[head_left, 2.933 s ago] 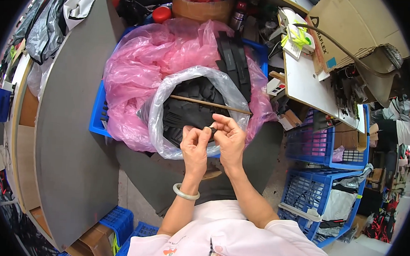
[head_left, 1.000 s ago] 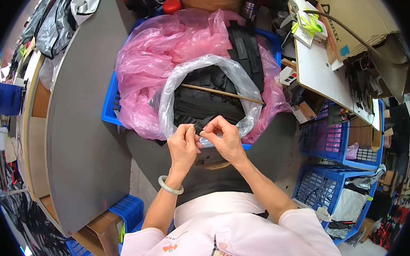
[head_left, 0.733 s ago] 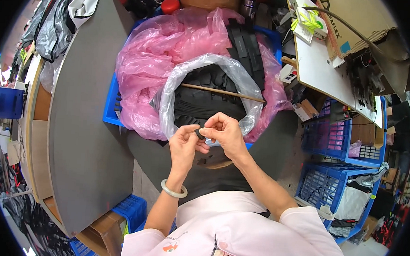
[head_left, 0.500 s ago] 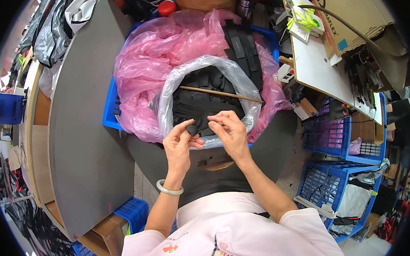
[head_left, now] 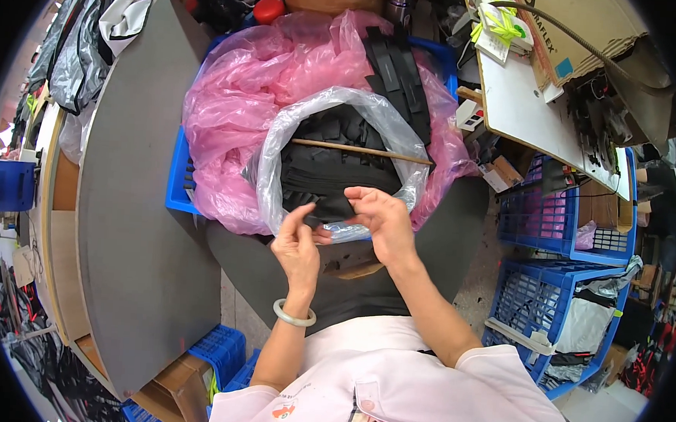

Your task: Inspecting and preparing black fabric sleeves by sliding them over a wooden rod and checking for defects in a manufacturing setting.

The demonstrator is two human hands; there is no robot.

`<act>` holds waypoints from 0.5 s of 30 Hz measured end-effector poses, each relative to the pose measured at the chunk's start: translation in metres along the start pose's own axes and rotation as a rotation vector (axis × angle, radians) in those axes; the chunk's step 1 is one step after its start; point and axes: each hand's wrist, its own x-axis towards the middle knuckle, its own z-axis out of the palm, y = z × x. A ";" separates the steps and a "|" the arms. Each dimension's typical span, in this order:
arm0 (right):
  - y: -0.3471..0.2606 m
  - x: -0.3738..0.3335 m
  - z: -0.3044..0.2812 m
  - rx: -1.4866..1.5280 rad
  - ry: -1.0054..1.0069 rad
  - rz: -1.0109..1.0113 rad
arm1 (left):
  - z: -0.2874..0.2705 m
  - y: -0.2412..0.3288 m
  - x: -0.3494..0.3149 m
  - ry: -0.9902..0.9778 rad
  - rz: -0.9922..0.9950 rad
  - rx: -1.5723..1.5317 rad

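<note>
My left hand (head_left: 298, 249) and my right hand (head_left: 385, 223) are raised over the near rim of a clear plastic bag (head_left: 274, 154). Between their fingertips is a small black fabric piece (head_left: 333, 209), hard to tell from the dark pile behind it. The right thumb and index finger pinch one end. The left fingers are curled at the other end, slightly blurred. Inside the bag lie many black strips (head_left: 321, 176), some stacked in rows. A thin wooden stick (head_left: 356, 150) rests across the bag's opening.
Pink plastic sheeting (head_left: 232, 121) lines a blue crate (head_left: 178, 173) around the bag. More black strips (head_left: 398, 80) lie at its far right. A grey panel (head_left: 143, 201) stands on the left. To the right are a white tabletop (head_left: 523, 106) and blue baskets (head_left: 528, 297).
The black piece, folded small at my left fingers before, now shows wider between both hands. My left hand has shifted slightly right, and the right hand has turned a little.
</note>
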 end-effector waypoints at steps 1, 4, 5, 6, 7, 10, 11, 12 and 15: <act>-0.007 0.000 -0.007 0.248 -0.047 0.068 | -0.008 -0.005 0.006 0.046 0.000 0.035; -0.032 -0.005 -0.003 -0.065 -0.023 0.037 | -0.021 -0.002 0.013 0.060 -0.011 0.020; -0.030 -0.001 -0.004 -0.193 -0.011 0.007 | -0.017 0.004 0.011 0.006 0.020 0.022; -0.025 -0.002 -0.005 -0.193 -0.009 0.010 | -0.013 0.010 0.009 -0.047 0.051 0.024; -0.021 -0.003 -0.005 -0.345 -0.004 -0.016 | -0.010 0.014 0.009 -0.054 0.040 -0.007; -0.010 -0.012 0.007 -0.568 0.002 -0.168 | -0.004 0.020 0.009 -0.016 0.051 0.024; -0.011 -0.017 0.014 -0.763 0.081 -0.393 | -0.002 0.020 0.007 -0.017 0.048 0.023; -0.011 -0.019 0.019 -0.953 0.161 -0.621 | -0.001 0.020 0.004 0.003 0.036 0.005; -0.007 -0.022 0.021 -0.957 0.196 -0.681 | 0.004 0.022 -0.004 0.030 0.011 0.002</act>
